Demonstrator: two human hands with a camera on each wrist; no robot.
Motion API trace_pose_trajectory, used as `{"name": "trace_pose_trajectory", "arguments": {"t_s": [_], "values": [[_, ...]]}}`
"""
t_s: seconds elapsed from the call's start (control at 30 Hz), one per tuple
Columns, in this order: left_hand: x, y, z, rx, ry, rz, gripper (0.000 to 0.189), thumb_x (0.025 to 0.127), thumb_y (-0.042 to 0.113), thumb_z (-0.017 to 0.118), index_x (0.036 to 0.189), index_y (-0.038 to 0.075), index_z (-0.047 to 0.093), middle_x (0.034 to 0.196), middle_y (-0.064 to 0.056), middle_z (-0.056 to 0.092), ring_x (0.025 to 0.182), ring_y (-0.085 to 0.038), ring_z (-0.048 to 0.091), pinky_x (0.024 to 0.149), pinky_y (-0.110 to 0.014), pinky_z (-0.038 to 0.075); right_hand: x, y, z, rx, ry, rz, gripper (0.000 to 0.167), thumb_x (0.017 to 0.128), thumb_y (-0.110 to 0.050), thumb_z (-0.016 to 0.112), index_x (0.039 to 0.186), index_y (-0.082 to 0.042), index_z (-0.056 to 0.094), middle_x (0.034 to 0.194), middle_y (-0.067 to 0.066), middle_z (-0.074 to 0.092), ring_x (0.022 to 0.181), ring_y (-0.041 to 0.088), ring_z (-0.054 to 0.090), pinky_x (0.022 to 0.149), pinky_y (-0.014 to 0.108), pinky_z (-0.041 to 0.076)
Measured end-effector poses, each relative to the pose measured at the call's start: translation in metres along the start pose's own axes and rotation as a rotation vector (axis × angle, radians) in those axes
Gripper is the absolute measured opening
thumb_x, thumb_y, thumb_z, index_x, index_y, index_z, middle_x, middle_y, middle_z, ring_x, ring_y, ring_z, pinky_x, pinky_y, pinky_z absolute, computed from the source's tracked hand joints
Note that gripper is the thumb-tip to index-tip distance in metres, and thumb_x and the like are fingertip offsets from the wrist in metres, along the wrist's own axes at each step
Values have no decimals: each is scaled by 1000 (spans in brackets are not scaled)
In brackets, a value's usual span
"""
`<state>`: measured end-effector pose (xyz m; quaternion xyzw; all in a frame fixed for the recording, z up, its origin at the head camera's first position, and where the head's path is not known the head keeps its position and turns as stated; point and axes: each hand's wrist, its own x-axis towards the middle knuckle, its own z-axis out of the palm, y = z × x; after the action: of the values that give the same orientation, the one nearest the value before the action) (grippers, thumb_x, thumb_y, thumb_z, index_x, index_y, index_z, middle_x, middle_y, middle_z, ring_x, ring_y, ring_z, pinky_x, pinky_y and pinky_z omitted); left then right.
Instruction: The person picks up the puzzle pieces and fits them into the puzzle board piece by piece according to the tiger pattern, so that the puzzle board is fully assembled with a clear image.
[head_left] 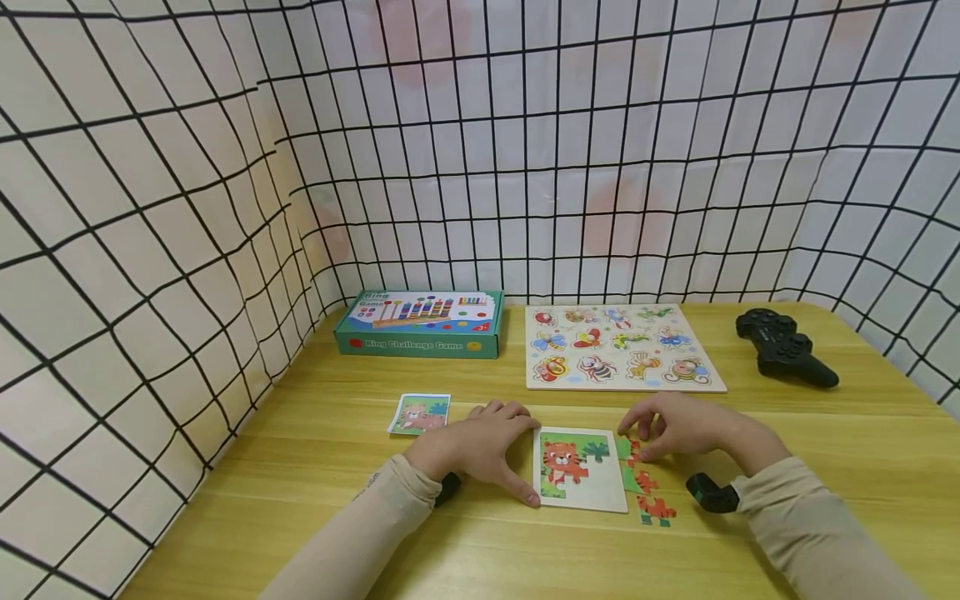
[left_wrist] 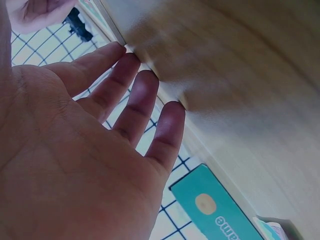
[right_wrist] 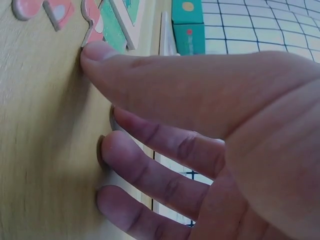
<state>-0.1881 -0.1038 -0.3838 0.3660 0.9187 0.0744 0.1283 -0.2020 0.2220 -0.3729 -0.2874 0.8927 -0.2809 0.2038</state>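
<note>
A square puzzle board (head_left: 588,493) with a partly filled tiger picture lies in front of me in the head view. Along its left side rests my left hand (head_left: 483,446), thumb at the near corner and index finger at the far corner. In the left wrist view its fingers (left_wrist: 132,110) are extended, tips down at the tabletop. My right hand (head_left: 678,425) is just right of the board, thumb and index finger pinching a red and green puzzle piece (head_left: 635,450) at its edges. Its other fingertips touch the table. Two more tiger pieces (head_left: 656,508) lie nearer me.
A small tiger picture card (head_left: 420,414) lies left of the board. Behind stand a green ring game box (head_left: 418,344) and a wooden insect peg puzzle (head_left: 622,383). A black game controller (head_left: 783,350) sits at the back right. Grid-patterned cloth walls (head_left: 450,167) enclose the table.
</note>
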Motion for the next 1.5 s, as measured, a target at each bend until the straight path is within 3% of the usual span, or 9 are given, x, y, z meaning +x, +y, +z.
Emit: {"name": "trace_pose_trajectory", "arguments": {"t_s": [0.37, 0.53, 0.73, 0.97, 1.27, 1.5], "values": [[0, 0, 0, -12, -3, -9, 103, 71, 76, 74, 150, 18, 45, 144, 4, 42, 124, -18, 38, 112, -45, 30, 0, 0, -1, 11, 53, 0, 16, 84, -12, 79, 89, -14, 64, 82, -3, 61, 72, 15, 55, 62, 29, 46], [0, 0, 0, -15, -2, -10, 102, 71, 76, 74, 150, 18, 46, 144, 5, 42, 124, -17, 38, 112, -45, 30, -1, 0, -2, 34, 20, -5, 13, 84, -11, 77, 85, -13, 65, 80, -4, 64, 71, 13, 57, 60, 27, 46], [-1, 1, 0, -13, 0, -10, 102, 71, 76, 74, 149, 18, 46, 143, 5, 42, 123, -17, 38, 111, -44, 31, -2, -1, -4, 154, -4, -103, 9, 84, -6, 76, 83, -9, 68, 90, 3, 72, 75, 12, 64, 63, 26, 50], [-1, 0, 0, -4, 2, -8, 102, 71, 77, 74, 149, 18, 46, 143, 5, 42, 123, -17, 38, 111, -43, 31, -1, -11, -6, 262, -2, -160, 9, 88, -7, 73, 96, -5, 69, 83, 7, 70, 71, 16, 62, 63, 29, 51], [-2, 1, -1, -6, -3, -10, 101, 71, 77, 73, 149, 18, 46, 143, 5, 42, 123, -18, 38, 110, -43, 32, 7, -27, 3, 341, -13, -103, 23, 99, -9, 58, 117, -3, 71, 98, 13, 64, 81, 29, 66, 70, 42, 59], [0, 1, -1, -1, -3, -15, 102, 71, 78, 72, 149, 18, 46, 143, 4, 43, 124, -19, 39, 110, -44, 33, 15, -39, 19, 256, -23, -149, 22, 96, -5, 61, 114, -9, 73, 102, 11, 62, 70, 19, 62, 63, 34, 57]]}}
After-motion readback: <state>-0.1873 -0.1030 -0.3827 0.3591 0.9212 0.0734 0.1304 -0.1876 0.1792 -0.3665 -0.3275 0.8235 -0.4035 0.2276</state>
